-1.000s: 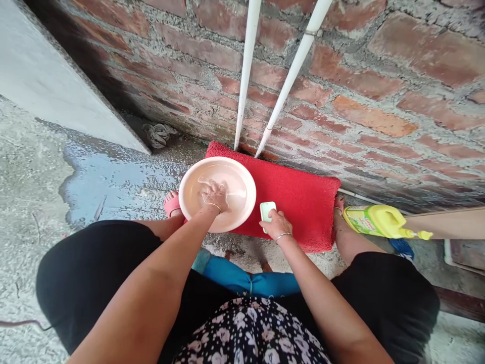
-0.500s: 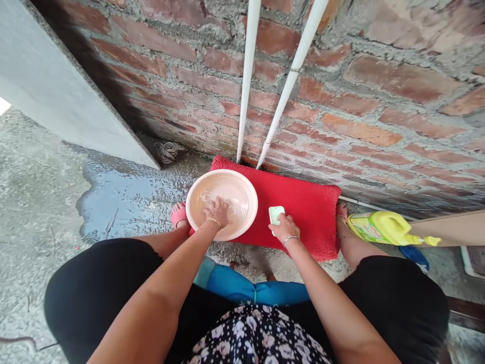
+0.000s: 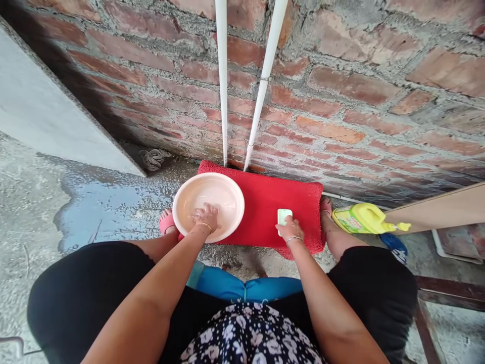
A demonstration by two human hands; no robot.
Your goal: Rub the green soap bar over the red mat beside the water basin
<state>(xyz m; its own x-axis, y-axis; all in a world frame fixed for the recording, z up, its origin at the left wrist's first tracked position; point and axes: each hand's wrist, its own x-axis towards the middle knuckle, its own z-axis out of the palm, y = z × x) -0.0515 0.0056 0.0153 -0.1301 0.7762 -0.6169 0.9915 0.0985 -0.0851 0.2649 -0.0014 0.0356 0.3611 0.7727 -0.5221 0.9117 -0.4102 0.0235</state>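
Note:
My left hand [image 3: 206, 216] reaches into a pale pink basin [image 3: 238, 218] holding clear water. Its fingers are spread and dip into the water, with nothing visible in them. The basin stands on the left part of a red mat [image 3: 261, 199] with a shaggy edge. On the mat's right part, my right hand [image 3: 291, 229] grips a pale green block [image 3: 285, 214] with rounded corners and a small hole at its far end. It looks like the back of a scrub brush, pressed flat on the mat; its underside is hidden.
A yellow detergent jug [image 3: 359, 218] lies beyond my right foot. Two white pipes [image 3: 223, 86] run down the brick wall [image 3: 322, 101] behind the mat. A grey slab [image 3: 68, 101] leans at left, near a bundled rag [image 3: 153, 158] and wet concrete [image 3: 109, 202].
My right hand has slid the green brush-like block rightward over the mat. The left hand stays in the basin, its fingers slightly shifted. The whole view has turned a little to the right.

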